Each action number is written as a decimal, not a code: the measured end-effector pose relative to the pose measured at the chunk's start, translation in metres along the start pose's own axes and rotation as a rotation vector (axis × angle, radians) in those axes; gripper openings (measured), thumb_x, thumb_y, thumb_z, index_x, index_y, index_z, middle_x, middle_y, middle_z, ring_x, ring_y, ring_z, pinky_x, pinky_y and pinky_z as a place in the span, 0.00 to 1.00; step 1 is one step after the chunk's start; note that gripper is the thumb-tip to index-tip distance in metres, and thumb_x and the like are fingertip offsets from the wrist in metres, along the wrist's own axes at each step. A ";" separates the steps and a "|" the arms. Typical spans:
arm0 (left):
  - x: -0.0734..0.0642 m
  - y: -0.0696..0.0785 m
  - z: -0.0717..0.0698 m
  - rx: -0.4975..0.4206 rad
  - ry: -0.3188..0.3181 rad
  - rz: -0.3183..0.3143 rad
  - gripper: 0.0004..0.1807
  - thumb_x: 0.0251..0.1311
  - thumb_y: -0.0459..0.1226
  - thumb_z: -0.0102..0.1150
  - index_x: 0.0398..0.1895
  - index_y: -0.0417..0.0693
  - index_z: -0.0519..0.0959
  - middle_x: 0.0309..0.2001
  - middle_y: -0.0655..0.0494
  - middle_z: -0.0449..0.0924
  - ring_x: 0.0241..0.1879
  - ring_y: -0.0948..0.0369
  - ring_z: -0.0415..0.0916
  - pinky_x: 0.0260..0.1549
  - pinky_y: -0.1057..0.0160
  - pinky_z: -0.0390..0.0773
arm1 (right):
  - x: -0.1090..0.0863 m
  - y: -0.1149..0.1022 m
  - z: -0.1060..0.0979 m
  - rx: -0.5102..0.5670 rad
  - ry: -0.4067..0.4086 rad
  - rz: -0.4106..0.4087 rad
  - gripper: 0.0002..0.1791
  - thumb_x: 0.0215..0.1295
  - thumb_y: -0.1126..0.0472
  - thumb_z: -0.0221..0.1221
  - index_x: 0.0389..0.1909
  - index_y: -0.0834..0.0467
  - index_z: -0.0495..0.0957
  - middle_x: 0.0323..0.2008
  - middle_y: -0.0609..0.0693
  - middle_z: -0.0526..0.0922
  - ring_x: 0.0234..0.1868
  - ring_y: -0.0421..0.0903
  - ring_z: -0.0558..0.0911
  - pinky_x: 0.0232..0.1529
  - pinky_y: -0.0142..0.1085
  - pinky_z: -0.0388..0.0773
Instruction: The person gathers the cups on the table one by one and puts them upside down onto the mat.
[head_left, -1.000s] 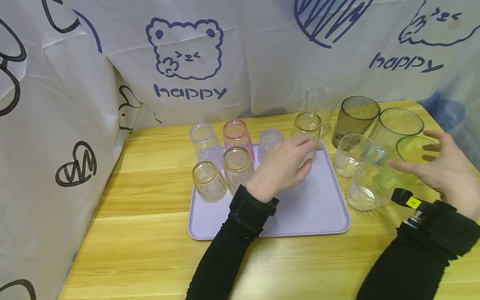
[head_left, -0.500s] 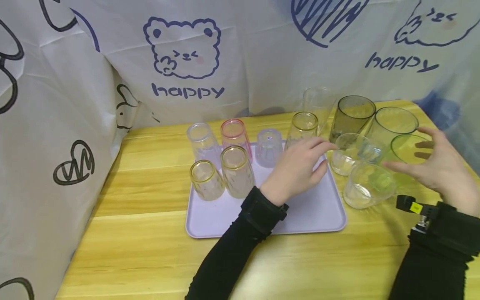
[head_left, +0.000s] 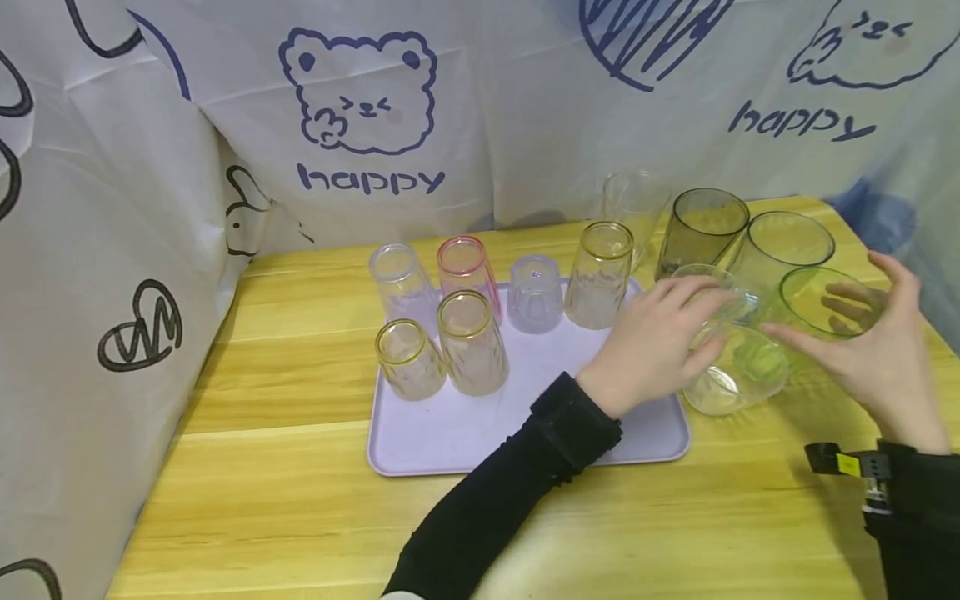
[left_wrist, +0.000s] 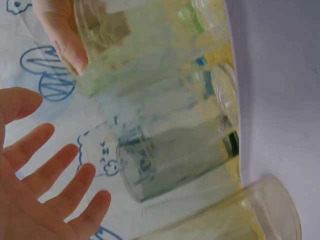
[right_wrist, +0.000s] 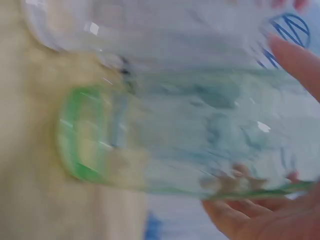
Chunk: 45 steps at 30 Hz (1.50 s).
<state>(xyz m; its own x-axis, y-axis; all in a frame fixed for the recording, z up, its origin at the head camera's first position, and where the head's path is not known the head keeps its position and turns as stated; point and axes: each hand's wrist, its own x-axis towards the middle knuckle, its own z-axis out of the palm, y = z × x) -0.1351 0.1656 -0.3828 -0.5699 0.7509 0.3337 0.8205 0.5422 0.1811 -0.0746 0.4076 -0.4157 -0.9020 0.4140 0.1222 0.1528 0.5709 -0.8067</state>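
My left hand (head_left: 660,342) hovers over the tray's right edge with fingers loosely extended, overlapping a short clear glass (head_left: 705,272) in the head view. In the left wrist view its spread fingers hold nothing. At the right, my right hand (head_left: 877,350) curves round a green-tinted glass (head_left: 817,300), thumb on the near left side and fingers seen through the glass. The right wrist view, blurred, shows that glass's thick green base (right_wrist: 82,135). Another short clear glass (head_left: 723,387) stands in front, between the two hands.
A lilac tray (head_left: 450,442) bears several upturned glasses, among them a pink-ringed one (head_left: 467,267), a small purple one (head_left: 536,296) and a gold-ringed one (head_left: 600,279). Behind the hands stand a smoky glass (head_left: 701,233) and a large clear tumbler (head_left: 783,242). A printed cloth (head_left: 540,125) hangs behind.
My left hand has moved right, away from the gold-ringed glass on the tray's back right, to the clear glasses beside the tray. My right hand has stayed by the green glass, its wrist lower.
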 end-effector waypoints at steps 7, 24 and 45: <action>0.010 0.012 0.009 0.047 -0.066 -0.005 0.28 0.76 0.57 0.42 0.75 0.62 0.65 0.76 0.58 0.64 0.75 0.60 0.62 0.74 0.60 0.64 | -0.005 0.039 0.015 0.179 0.066 -0.005 0.56 0.57 0.64 0.72 0.77 0.38 0.45 0.59 0.32 0.72 0.55 0.29 0.72 0.45 0.18 0.72; 0.002 0.007 0.008 0.027 -0.145 -0.067 0.29 0.76 0.60 0.37 0.76 0.67 0.61 0.79 0.61 0.58 0.78 0.60 0.57 0.78 0.56 0.57 | -0.019 0.005 0.025 0.333 0.088 0.118 0.44 0.58 0.68 0.70 0.70 0.44 0.58 0.52 0.31 0.75 0.51 0.28 0.73 0.43 0.13 0.71; -0.040 -0.054 -0.043 -0.311 0.229 -0.056 0.25 0.72 0.45 0.54 0.69 0.47 0.70 0.69 0.50 0.71 0.71 0.57 0.68 0.73 0.66 0.63 | -0.036 -0.088 0.013 0.326 0.265 -0.404 0.42 0.55 0.72 0.67 0.71 0.57 0.61 0.61 0.35 0.76 0.58 0.32 0.73 0.59 0.20 0.67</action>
<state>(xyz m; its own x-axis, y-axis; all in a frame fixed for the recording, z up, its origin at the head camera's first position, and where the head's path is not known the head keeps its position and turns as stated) -0.1543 0.0901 -0.3658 -0.6184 0.6004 0.5069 0.7827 0.4133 0.4653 -0.0609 0.3333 -0.3570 -0.7246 0.3962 0.5638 -0.3525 0.4899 -0.7973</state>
